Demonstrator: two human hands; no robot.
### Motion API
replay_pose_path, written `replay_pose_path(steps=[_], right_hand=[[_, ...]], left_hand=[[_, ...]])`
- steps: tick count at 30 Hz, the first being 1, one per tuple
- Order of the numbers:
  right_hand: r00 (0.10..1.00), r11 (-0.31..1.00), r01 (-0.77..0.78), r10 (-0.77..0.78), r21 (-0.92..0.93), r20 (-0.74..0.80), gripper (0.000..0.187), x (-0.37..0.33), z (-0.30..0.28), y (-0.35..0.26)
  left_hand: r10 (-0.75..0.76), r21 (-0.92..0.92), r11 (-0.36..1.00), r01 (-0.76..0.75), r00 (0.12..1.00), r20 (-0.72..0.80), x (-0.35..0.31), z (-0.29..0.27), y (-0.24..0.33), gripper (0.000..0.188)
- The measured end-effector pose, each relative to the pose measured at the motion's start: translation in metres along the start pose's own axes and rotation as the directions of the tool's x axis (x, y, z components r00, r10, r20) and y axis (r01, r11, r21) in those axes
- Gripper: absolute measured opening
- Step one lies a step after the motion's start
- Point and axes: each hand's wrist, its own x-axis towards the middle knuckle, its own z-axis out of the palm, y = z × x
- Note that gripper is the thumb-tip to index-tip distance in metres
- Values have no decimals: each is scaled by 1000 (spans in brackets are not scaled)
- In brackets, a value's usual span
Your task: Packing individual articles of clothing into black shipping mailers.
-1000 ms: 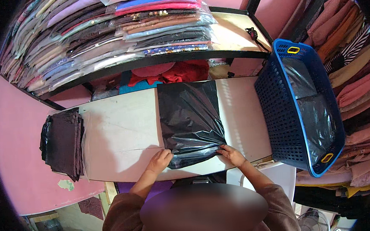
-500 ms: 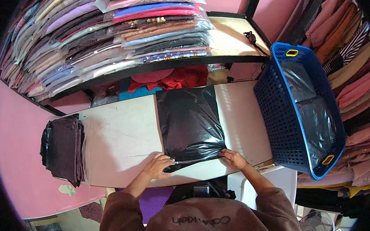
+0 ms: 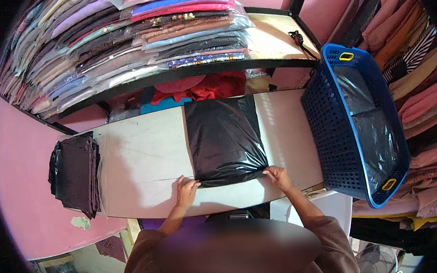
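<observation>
A shiny black plastic bag (image 3: 223, 138) lies flat on the white table (image 3: 144, 156), its near edge folded over. My left hand (image 3: 186, 191) pinches the bag's near left corner between thumb and fingers. At the near right corner, my right hand (image 3: 278, 176) grips the plastic, and creases fan out from that spot. What the bag contains is hidden by the black plastic.
A stack of dark folded pieces (image 3: 75, 170) sits at the table's left end. On the right stands a blue basket (image 3: 333, 129) holding black plastic packages (image 3: 376, 137). Bagged folded clothes (image 3: 138, 46) fill the shelf behind; more garments (image 3: 420, 124) are stacked at far right.
The bag's loose near edge has been folded up, so the bag looks shorter at the front. Both hands have moved slightly away from me, still at its near corners.
</observation>
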Motion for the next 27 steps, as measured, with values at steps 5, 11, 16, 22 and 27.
replay_pose_path(steps=[5, 11, 16, 22, 27], right_hand=[[957, 962, -260, 268, 85, -108, 25, 19, 4, -15], [911, 957, -265, 288, 117, -295, 26, 13, 28, -12], [866, 993, -93, 49, -66, -497, 17, 4, 50, -9], [854, 968, -134, 5, -210, -521, 17, 0, 50, -19], [845, 806, 510, -535, -300, 0, 40, 5, 31, -4]], left_hand=[[-35, 221, 973, 66, 989, -141, 16, -3, 23, 25], [-88, 274, 948, 164, 959, -271, 10, 5, 28, 25], [-156, 329, 917, 227, 961, -227, 8, 10, 26, 25], [-135, 295, 927, 230, 941, -310, 2, 16, 22, 24], [-163, 294, 923, 250, 943, -291, 2, 17, 21, 22]])
